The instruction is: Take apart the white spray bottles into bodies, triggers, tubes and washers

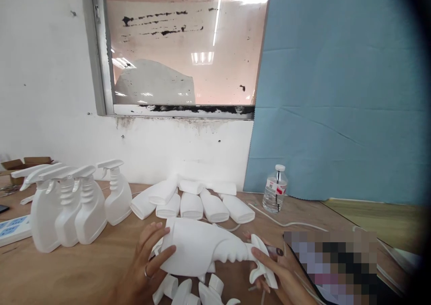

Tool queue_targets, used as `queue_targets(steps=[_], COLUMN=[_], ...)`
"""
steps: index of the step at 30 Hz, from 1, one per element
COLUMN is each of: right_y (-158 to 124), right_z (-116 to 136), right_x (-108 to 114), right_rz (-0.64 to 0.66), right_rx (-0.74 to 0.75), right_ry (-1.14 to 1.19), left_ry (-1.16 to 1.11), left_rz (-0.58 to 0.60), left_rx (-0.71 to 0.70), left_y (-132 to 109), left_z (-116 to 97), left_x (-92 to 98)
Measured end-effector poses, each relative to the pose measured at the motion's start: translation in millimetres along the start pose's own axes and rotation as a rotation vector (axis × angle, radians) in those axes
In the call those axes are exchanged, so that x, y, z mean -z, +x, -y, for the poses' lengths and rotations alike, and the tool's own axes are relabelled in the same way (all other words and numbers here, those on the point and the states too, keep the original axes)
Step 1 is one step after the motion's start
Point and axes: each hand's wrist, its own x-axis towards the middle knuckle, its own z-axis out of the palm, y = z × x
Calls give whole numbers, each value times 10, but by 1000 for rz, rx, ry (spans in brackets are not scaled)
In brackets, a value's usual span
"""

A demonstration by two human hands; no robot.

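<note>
At the far left of the frame, a white power strip [15,231] with blue panels is cut off by the edge; its markings are too small for me to read. Above it, a cardboard box [35,162] is half hidden behind white spray bottles [90,215], which stand overlapping and bear no label I can see.

Lower centre-left, the left hand [150,255], a ring on one finger, has its fingers spread apart and clamped on the base end of a white bottle [191,246]. That bottle lies sideways at lower centre, neck to the right. Behind it, more plain bottles [191,206] lie in a pile, partly covering one another; below it, loose trigger heads [183,291] are cut off by the bottom edge.

At lower centre-right, the right hand [283,269] is closed on a trigger head [262,260] at the bottle's neck, thumb in front; most of its other fingers are hidden. Just beyond stands a water bottle [274,197] with a red-and-white label, unreadable from here. A blue cloth [340,89] fills the upper right; below it, a dark-edged device [336,269] is blurred into squares.
</note>
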Motion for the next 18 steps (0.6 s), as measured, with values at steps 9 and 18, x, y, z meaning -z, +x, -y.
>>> queue_targets(steps=[9,18], right_y=[-72,-21], right_z=[157,204], right_x=[5,170], right_rz=[1,129], right_rx=[141,990], right_ry=[-182,-997], left_ry=[12,-429], left_rz=[-21,6], left_rx=[-22,687], left_y=[158,244], left_z=[64,-10], left_x=[163,185])
